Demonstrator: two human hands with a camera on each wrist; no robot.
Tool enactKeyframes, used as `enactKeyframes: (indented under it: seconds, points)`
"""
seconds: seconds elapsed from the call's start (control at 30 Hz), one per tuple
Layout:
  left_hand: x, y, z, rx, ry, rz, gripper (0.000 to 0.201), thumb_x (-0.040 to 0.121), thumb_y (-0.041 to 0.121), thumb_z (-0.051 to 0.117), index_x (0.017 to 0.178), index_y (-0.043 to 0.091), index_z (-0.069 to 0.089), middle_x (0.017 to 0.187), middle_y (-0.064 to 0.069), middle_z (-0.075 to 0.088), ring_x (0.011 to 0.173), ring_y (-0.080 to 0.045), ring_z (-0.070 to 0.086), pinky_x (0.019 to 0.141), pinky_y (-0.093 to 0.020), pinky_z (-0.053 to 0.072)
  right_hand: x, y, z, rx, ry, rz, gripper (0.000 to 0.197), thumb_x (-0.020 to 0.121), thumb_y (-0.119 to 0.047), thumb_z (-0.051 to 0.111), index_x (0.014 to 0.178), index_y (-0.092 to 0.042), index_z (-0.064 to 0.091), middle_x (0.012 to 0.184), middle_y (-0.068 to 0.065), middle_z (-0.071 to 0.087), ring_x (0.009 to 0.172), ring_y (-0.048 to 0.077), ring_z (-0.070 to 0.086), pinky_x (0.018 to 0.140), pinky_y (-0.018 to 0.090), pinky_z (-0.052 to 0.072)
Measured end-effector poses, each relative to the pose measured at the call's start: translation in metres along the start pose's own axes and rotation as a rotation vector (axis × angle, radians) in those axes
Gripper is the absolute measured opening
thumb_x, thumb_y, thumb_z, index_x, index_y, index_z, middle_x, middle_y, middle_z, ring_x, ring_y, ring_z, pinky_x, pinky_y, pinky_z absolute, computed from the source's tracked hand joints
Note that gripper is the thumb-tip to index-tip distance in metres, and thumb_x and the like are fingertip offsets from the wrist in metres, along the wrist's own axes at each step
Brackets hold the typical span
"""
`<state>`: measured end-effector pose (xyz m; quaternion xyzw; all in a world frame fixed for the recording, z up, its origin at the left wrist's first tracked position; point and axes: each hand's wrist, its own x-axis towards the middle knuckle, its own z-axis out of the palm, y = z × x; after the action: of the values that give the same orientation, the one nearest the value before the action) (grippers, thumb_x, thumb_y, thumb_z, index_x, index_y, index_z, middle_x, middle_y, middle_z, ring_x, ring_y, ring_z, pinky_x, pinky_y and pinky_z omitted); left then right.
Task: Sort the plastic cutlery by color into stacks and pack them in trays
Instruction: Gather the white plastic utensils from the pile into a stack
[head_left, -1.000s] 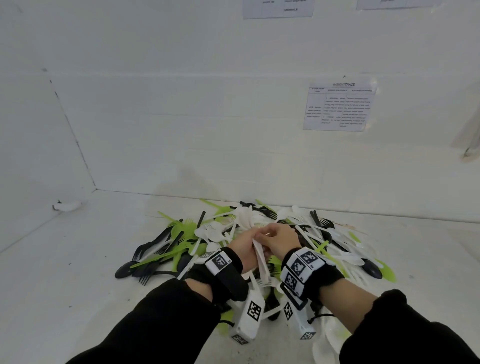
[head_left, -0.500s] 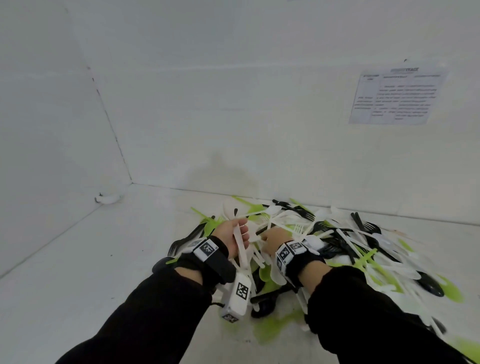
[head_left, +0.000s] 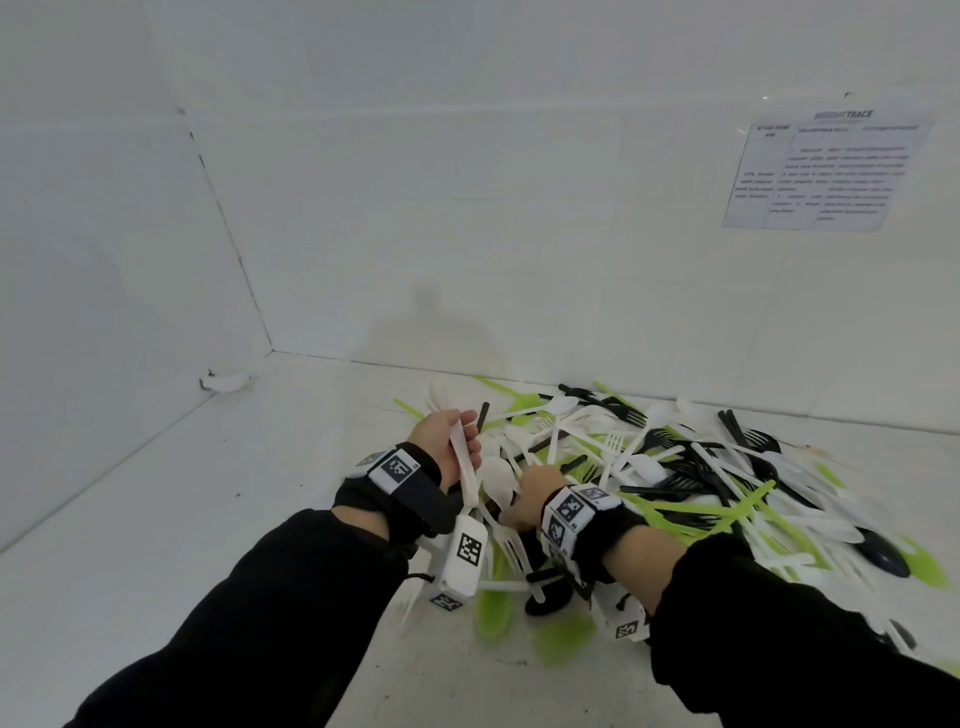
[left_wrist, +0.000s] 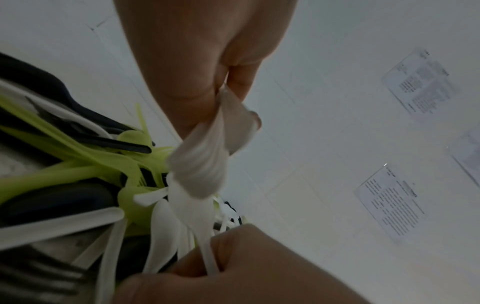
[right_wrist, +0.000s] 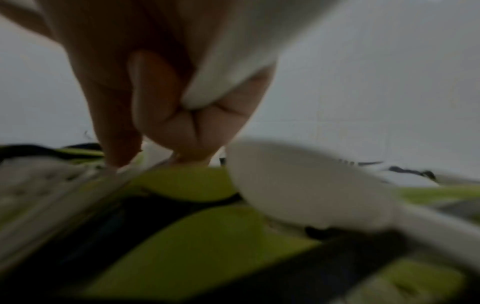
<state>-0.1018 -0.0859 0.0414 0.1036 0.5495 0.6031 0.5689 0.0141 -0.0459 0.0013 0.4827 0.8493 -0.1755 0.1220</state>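
So the left hand (head_left: 445, 441) is up at the left edge of the cutlery pile (head_left: 649, 467), grip wrapped around a bundle of white cutlery (head_left: 464, 462). In the head view the handles run down through the fist toward the wrist. The left wrist view shows it better: several white pieces stacked together (left_wrist: 205, 162), pinched between the thumb and fingers (left_wrist: 241, 82), hanging just above the mess.

The right hand (head_left: 535, 493) sits just right of the left one, low and nearer, down in the pile. Its grip looks closed on a white handle (left_wrist: 207, 261), which the left wrist view shows running into the curled fingers. In the right wrist view the fingers (right_wrist: 155, 102) are bunched, fingertips touching the pile, with a white spoon (right_wrist: 306, 185) lying bowl up just beside them. That view is dark and blurry, so I can't tell exactly which piece it has.

The pile itself is a jumble of white, black and lime green forks, spoons and knives spread over the white tabletop (head_left: 208, 519), mostly to the right and reaching the far wall. A black spoon (head_left: 545, 597) lies near, between the wrists.

There's a printed sheet (head_left: 826, 171) on the far wall, upper right, and a small white bit (head_left: 228, 382) by the far left corner.
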Motion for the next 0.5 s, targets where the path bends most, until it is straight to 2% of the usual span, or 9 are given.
enactKeyframes:
  seconds: [0.07,0.1,0.13,0.17,0.23,0.3,0.4,0.47,0.5]
  points:
    - [-0.002,0.0,-0.005,0.001,0.006,-0.001,0.032,0.102,0.02,0.026,0.08,0.01,0.048,0.061,-0.002,0.037,0.049,-0.014,0.033,0.051,-0.024,0.028,-0.005,-0.006,0.002,-0.054,-0.018,-0.022,0.037,0.086,-0.04,0.06,0.086,-0.004,0.054,0.081,0.007,0.052,0.091,0.024,0.059,0.075,0.029,0.047]
    - [-0.002,-0.001,-0.007,0.002,0.009,-0.002,0.033,0.101,0.019,0.026,0.08,0.01,0.048,0.06,-0.002,0.038,0.048,-0.014,0.033,0.05,-0.024,0.028,-0.005,-0.007,0.004,-0.052,-0.013,-0.015,0.038,0.086,-0.041,0.061,0.093,-0.004,0.054,0.088,0.009,0.054,0.101,0.025,0.059,0.083,0.029,0.048]
    - [-0.003,-0.001,-0.01,0.001,0.012,-0.004,0.033,0.101,0.019,0.027,0.079,0.009,0.049,0.058,-0.002,0.038,0.046,-0.014,0.034,0.05,-0.024,0.028,-0.006,-0.006,0.002,-0.032,-0.014,-0.001,0.036,0.087,-0.04,0.06,0.092,-0.005,0.053,0.089,0.009,0.055,0.102,0.025,0.058,0.087,0.028,0.047]
    - [-0.003,-0.002,-0.012,0.002,0.018,-0.005,0.033,0.101,0.019,0.027,0.079,0.009,0.049,0.058,-0.001,0.038,0.045,-0.013,0.034,0.049,-0.024,0.028,-0.007,-0.004,0.0,-0.004,-0.021,0.019,0.033,0.088,-0.038,0.059,0.091,-0.005,0.054,0.089,0.007,0.056,0.098,0.023,0.058,0.086,0.028,0.047]
    - [-0.003,-0.004,-0.016,0.007,0.022,-0.007,0.033,0.101,0.019,0.028,0.078,0.009,0.049,0.059,-0.001,0.037,0.042,-0.013,0.035,0.049,-0.024,0.028,-0.006,0.003,-0.005,0.124,-0.017,0.045,0.025,0.092,-0.031,0.052,0.084,-0.007,0.055,0.081,0.005,0.052,0.081,0.019,0.054,0.071,0.027,0.044]
    - [-0.004,-0.006,-0.018,0.006,0.023,-0.007,0.031,0.1,0.018,0.029,0.078,0.009,0.049,0.055,-0.001,0.038,0.04,-0.012,0.034,0.048,-0.024,0.027,-0.003,0.009,-0.009,0.318,0.056,0.052,0.03,0.095,-0.026,0.044,0.069,-0.011,0.042,0.071,0.003,0.044,0.072,0.021,0.048,0.063,0.027,0.037]
    - [-0.007,-0.012,-0.014,-0.001,-0.013,-0.015,0.029,0.099,0.015,0.028,0.079,0.009,0.047,0.047,-0.001,0.04,0.04,-0.013,0.035,0.05,-0.022,0.025,-0.001,0.016,-0.014,0.615,0.21,0.037,0.024,0.096,-0.03,0.043,0.081,-0.012,0.04,0.084,0.009,0.052,0.078,0.029,0.057,0.052,0.026,0.037]
    - [-0.008,-0.019,-0.007,-0.018,-0.074,-0.021,0.028,0.1,0.015,0.028,0.078,0.008,0.045,0.058,-0.004,0.04,0.05,-0.015,0.036,0.053,-0.023,0.025,-0.007,0.015,-0.019,0.809,0.26,0.02,0.023,0.094,-0.031,0.048,0.089,-0.009,0.044,0.083,0.009,0.052,0.063,0.026,0.056,0.045,0.025,0.04]
    - [-0.008,-0.023,-0.002,-0.017,-0.092,-0.025,0.029,0.1,0.015,0.027,0.079,0.007,0.045,0.065,-0.006,0.042,0.056,-0.017,0.039,0.055,-0.025,0.029,-0.01,0.012,-0.021,0.871,0.283,0.017,0.025,0.093,-0.031,0.049,0.098,-0.006,0.047,0.085,0.01,0.052,0.061,0.023,0.054,0.047,0.025,0.043]
